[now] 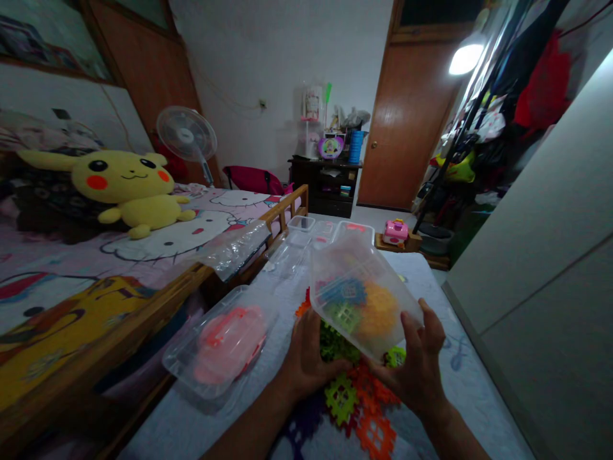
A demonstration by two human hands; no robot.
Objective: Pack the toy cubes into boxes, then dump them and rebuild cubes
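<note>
Both of my hands grip a translucent plastic box (357, 268), tilted above the table. Through its wall show blurred blue, green and orange shapes; whether they lie inside or behind it I cannot tell. My left hand (309, 358) holds the lower left side, thumb stretched along the bottom edge. On the right side, my right hand (419, 351) has its fingers against the wall and its thumb below. Beneath the box lie several gear-shaped plastic pieces, among them a lime green piece (341, 399), an orange piece (376, 436) and a purple piece (304, 425).
A clear container (179, 361) with pink items stands left on the cloth-covered table (472, 383). More clear containers (287, 252) are at the back. A bed with a wooden rail (191, 281) borders the left; a white cabinet (541, 255) stands right. A pink toy case (395, 232) sits beyond.
</note>
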